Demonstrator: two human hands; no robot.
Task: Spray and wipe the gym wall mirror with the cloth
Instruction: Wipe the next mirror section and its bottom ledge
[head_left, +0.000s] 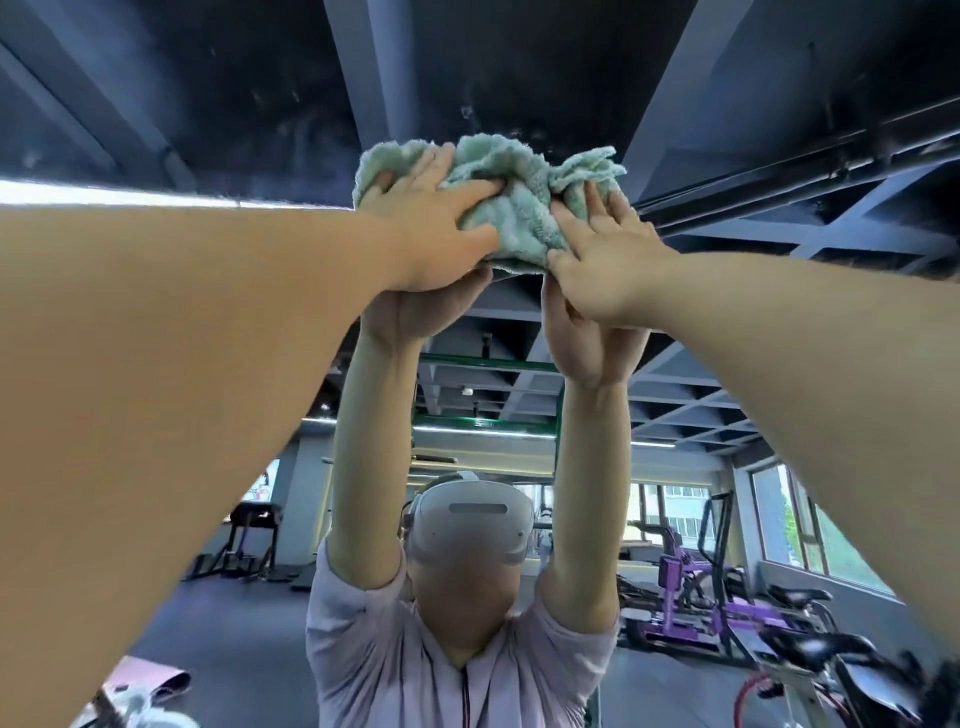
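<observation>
2 hands work overhead: left hand (431, 228) and right hand (608, 260), fingers spread and fairly straight, press the bunched green cloth (509, 208) against the wall mirror (483, 405) at its top edge. Recommend even pressure and overlapping downward passes; purple gym machines (691, 608) reflect beyond.

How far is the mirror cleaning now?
Done: spraying cannot be confirmed from this view. In hand: left hand and right hand press the crumpled pale green terry cloth at the top of the wall mirror. Left: the lower glass, presumably.
</observation>
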